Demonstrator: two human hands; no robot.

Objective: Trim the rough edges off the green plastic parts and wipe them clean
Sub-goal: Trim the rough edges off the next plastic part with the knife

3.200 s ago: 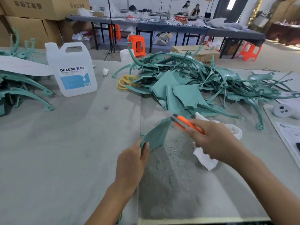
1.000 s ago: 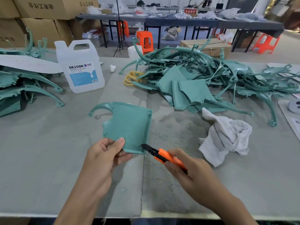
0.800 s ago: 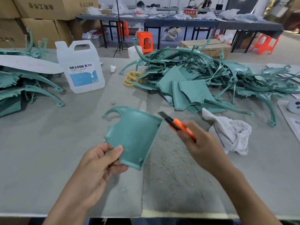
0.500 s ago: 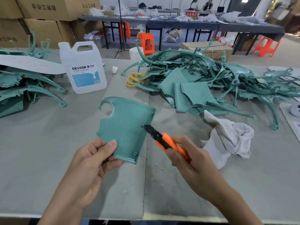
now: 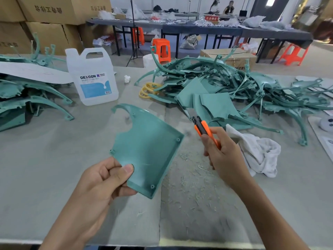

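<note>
The wide grey desk (image 5: 45, 168) is carrying everything. Beyond the right hand (image 5: 225, 156), a big tangled pile of green plastic parts (image 5: 225, 87) is lying, and a second heap of green curved pieces (image 5: 27, 100) is lying far out past the left hand (image 5: 100, 183). Beyond the left hand a white plastic jug with a blue label (image 5: 91, 76) is standing upright. Just beside the right hand, on its outer side, a crumpled white cloth (image 5: 257, 152) is resting.

The flat green plastic panel with a hooked far corner (image 5: 147, 147) is being held above the desk, between the two hands. The left hand is pinching its near corner, thumb on top, fingers underneath. The right hand is gripping a small orange utility knife (image 5: 203, 129), its dark tip pointing away, apart from the panel's right edge. On the desk below the right hand, thin pale shavings (image 5: 194, 177) are lying.

I am judging the panel to be light and rather stiff, yet thin enough to bend a little under the blade, and smooth, so a corner pinch may be slipping. Taking hold nearer to the edge being trimmed, with fingers out of the blade's path, is seeming safer.
</note>
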